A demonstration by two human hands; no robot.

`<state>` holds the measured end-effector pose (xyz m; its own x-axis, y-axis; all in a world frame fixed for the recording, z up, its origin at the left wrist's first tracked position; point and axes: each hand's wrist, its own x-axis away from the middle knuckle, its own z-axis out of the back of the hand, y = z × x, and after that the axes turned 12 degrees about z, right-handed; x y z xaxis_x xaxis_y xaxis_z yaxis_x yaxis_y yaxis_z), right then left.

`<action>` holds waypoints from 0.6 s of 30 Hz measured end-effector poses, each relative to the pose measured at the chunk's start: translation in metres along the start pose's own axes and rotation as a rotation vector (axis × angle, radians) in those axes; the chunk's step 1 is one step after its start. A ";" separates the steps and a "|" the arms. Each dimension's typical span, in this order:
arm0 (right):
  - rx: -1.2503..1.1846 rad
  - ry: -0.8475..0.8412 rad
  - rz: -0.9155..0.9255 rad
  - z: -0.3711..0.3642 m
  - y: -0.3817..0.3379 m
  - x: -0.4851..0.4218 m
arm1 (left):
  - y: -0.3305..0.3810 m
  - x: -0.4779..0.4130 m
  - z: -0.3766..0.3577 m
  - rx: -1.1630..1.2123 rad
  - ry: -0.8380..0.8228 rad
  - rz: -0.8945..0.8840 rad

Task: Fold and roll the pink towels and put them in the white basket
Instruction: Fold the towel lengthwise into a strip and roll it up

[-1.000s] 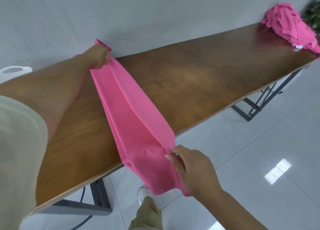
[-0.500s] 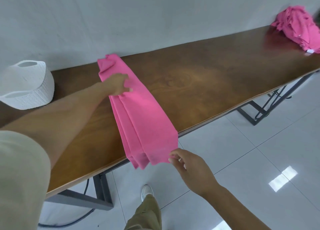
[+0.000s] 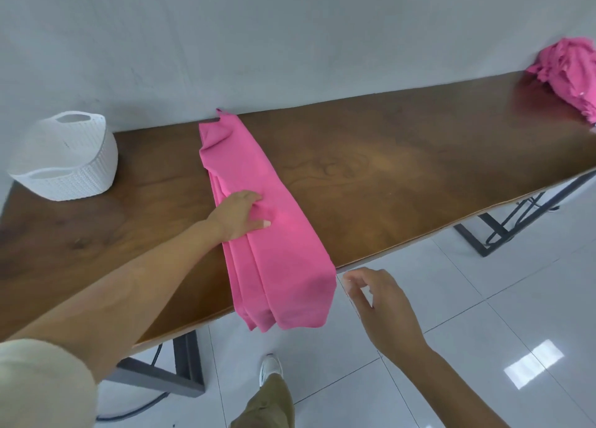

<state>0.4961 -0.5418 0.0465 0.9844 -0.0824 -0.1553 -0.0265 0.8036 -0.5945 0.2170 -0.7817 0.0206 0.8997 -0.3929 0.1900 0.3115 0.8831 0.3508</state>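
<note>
My left hand (image 3: 240, 214) presses flat on the long-folded pink cloth towel (image 3: 277, 250); right hand (image 3: 383, 308) relaxed, empty. Rolling, the white ribbed plastic basket (image 3: 80, 169) and a crumpled pink towel pile (image 3: 571, 72) await.

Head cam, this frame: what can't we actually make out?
1. Inside the white basket: hidden by its own wall, head view; contents unknown.
2. The pink towel pile: cut by the right edge; count unknown.
3. The right hand: fingertips motion-blurred beside the folded towel; contact unclear.
4. Creases under the left hand: covered by the palm.
</note>
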 end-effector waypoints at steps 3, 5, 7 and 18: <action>-0.009 0.004 0.035 -0.001 0.003 -0.014 | 0.001 0.014 -0.005 0.006 0.025 -0.020; -0.013 -0.005 0.072 -0.002 0.004 -0.026 | 0.002 0.023 -0.007 0.011 0.039 -0.029; -0.030 -0.028 0.102 -0.004 0.004 -0.040 | 0.002 0.030 -0.009 0.005 0.056 -0.040; -0.039 -0.184 0.224 -0.026 -0.002 -0.146 | -0.015 0.020 0.012 0.028 0.254 -0.027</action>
<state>0.3480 -0.5465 0.0500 0.9682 0.2055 -0.1426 -0.2498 0.7660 -0.5923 0.2263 -0.8061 0.0296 0.9404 -0.3356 -0.0550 0.3306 0.8644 0.3789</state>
